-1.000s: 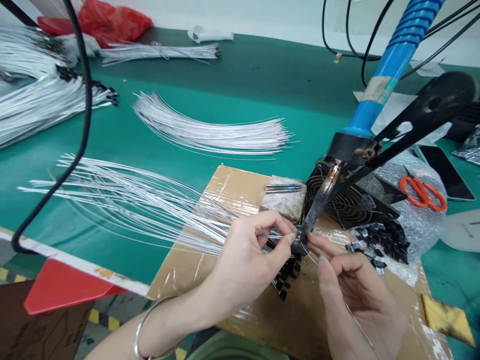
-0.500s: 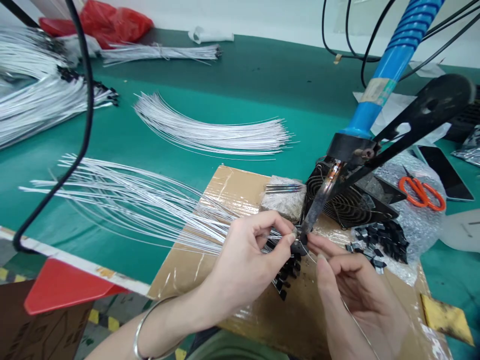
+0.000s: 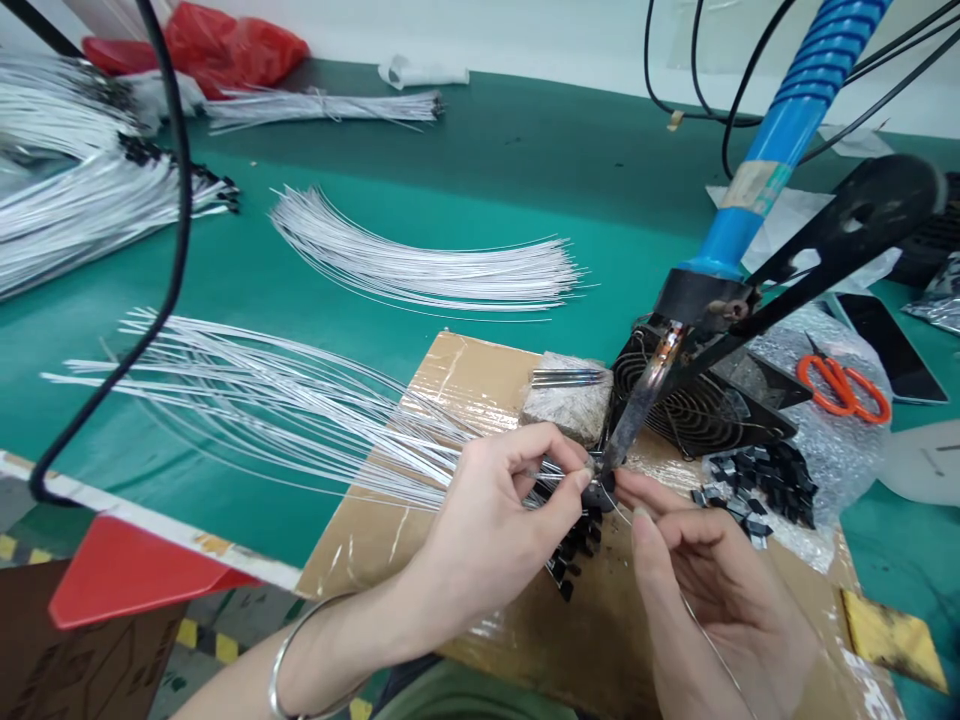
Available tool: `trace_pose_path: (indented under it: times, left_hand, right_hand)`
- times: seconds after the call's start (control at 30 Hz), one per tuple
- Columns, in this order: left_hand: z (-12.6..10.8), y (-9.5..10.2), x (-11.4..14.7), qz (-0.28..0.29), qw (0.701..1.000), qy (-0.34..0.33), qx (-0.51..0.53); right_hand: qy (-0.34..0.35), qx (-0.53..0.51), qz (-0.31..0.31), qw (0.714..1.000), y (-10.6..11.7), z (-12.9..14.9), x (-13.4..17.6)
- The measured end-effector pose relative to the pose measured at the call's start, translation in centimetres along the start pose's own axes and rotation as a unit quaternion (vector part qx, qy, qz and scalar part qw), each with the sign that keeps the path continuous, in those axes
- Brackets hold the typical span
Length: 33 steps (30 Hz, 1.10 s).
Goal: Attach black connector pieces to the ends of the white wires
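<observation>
Two bare hands work close under a hot-looking soldering iron (image 3: 637,400), which leans down over a cardboard sheet (image 3: 375,545) on the green worktop (image 3: 487,170). The left hand (image 3: 499,515) is in a narrow pinch, thumb and forefinger closed on what appears to be a wire end (image 3: 592,464), mostly hidden, just beside the iron's tip. The right hand (image 3: 720,590) holds a thin strand of solder (image 3: 716,650) between thumb and fingers, its free end curving up to the tip area; whether it touches cannot be told. White wires (image 3: 300,400) fan out leftward behind the left hand; black clips (image 3: 574,550) lie below the pinch. Risk noted: both sets of fingertips are very near the metal, so a small slip could cause a burn. Should the pinch waver, the joint could set crooked; too much solder fed could leave a blob. A sleeve or arm catching the loose wires could also tug the held end away.
</observation>
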<state>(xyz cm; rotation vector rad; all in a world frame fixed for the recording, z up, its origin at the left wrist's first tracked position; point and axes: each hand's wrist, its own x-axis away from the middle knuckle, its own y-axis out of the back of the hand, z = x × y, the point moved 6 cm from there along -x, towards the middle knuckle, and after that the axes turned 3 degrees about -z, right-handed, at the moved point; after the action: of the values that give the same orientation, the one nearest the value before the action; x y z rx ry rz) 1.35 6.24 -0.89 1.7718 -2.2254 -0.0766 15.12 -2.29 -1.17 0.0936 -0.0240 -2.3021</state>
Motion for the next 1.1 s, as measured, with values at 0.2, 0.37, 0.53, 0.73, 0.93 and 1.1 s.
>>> trace_pose_path:
  times: [0.2,0.37,0.53,0.73,0.93,1.1]
  left_hand:
    - [-0.16,0.02,0.06,0.0,1.0,0.003,-0.01]
    - [0.05,0.05,0.12,0.0,1.0,0.007,-0.005]
    - [0.26,0.01,0.03,-0.002,1.0,0.005,-0.001]
    - [0.08,-0.03,0.09,-0.003,1.0,0.006,0.003]
    - [-0.08,-0.01,0.31,-0.003,1.0,-0.004,0.006]
    - [0.01,-0.03,0.41,-0.004,1.0,-0.009,0.017]
  right_hand:
    - [0.006,0.002,-0.002,1.0,0.08,0.04,0.03]
    - [0.006,0.001,0.002,1.0,0.13,-0.19,0.03]
    - [0.015,0.001,-0.002,1.0,0.15,-0.21,0.01]
    - [0.023,0.004,-0.005,1.0,0.13,-0.02,0.03]
    - [0.043,0.018,0.001,0.999,0.08,0.03,0.13]
    - [0.054,0.034,-0.003,0.998,0.03,0.01,0.31]
